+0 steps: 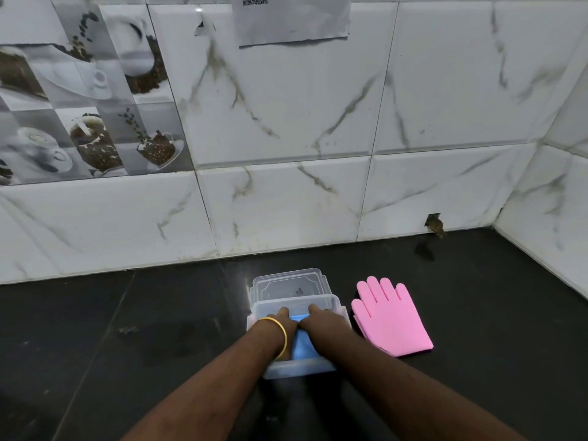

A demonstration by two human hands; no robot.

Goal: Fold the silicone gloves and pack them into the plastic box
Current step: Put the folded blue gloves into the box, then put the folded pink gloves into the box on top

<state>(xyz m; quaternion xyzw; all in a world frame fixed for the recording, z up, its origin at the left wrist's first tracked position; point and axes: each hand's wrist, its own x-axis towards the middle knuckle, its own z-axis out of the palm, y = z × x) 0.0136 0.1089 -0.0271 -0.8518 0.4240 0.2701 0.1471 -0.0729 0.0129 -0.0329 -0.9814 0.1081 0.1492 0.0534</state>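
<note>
The fingers of the left hand (280, 316) reach down into the clear plastic box (340, 310) and lie on the blue glove (304, 346) inside it; their tips are hidden behind the box's far wall, so whether they lie flat or curl onto the silicone cannot be told. The fingers of the right hand (321, 318) go in just beside them, over the same blue glove, and their grip is equally hard to read. The two hands sit close together, almost touching, with a strip of blue showing between them. A gold bangle (280, 332) circles the left wrist. Both forearms stretch in from the bottom edge of the view and meet over the box.

The blue glove lies folded inside the box, filling its near part. The box stands on the dark tabletop (127, 329), and directly behind it, touching or nearly so, lies its clear lid (288, 281). Just to the right of the box, apart from it, the pink gloves (389, 316) lie flat on the tabletop, fingers spread and pointing toward the wall, one edge of a second layer peeking out beneath.

Behind everything rises a white marble-patterned tiled wall (318, 122), with coffee-cup picture tiles (89, 106) at the left and a sheet of paper (292, 23) with a QR code stuck near the top.
</note>
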